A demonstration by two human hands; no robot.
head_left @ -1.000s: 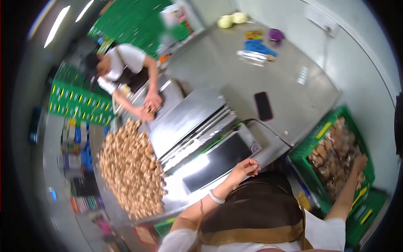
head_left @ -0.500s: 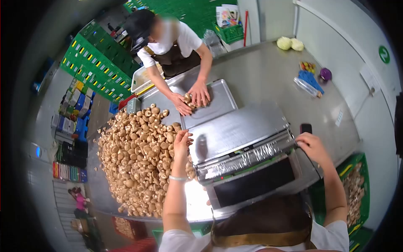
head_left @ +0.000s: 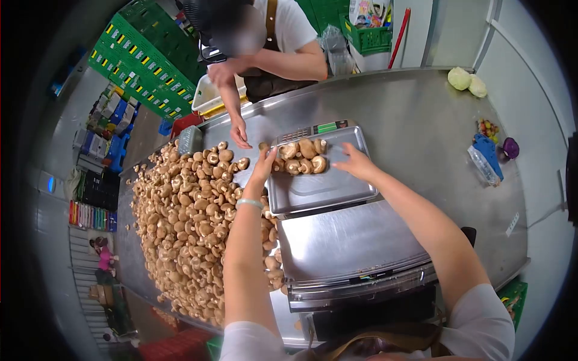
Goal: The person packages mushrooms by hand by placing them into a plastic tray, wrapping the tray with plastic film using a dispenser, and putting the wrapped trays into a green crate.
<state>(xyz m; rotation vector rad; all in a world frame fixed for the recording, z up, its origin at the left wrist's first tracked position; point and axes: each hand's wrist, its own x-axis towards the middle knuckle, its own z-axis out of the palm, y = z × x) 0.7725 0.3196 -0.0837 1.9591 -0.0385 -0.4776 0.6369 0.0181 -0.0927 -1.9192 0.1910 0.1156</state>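
A small group of brown mushrooms [head_left: 303,156] lies on a metal tray [head_left: 325,191], which rests on a scale with a keypad [head_left: 301,133]. My left hand [head_left: 265,163] is at the left side of this group, fingers apart, close to or touching the outermost mushroom. To the right of the group my right hand [head_left: 356,162] hovers over the tray, fingers spread and holding nothing. A large heap of mushrooms [head_left: 198,222] covers the table left of the tray. Nearer to me is a metal-topped wrapping machine [head_left: 349,240].
Across the table [head_left: 415,114] stands a co-worker [head_left: 289,60], one hand low near the tray's left corner. Two pale cabbages [head_left: 467,82], a purple vegetable [head_left: 510,148] and a blue bag [head_left: 486,155] lie at the right. Green crates [head_left: 141,66] are stacked back left.
Both my hands have moved forward from the machine to either side of the mushrooms on the tray. The co-worker's hands have left these mushrooms, one rising toward the face. The view has shifted.
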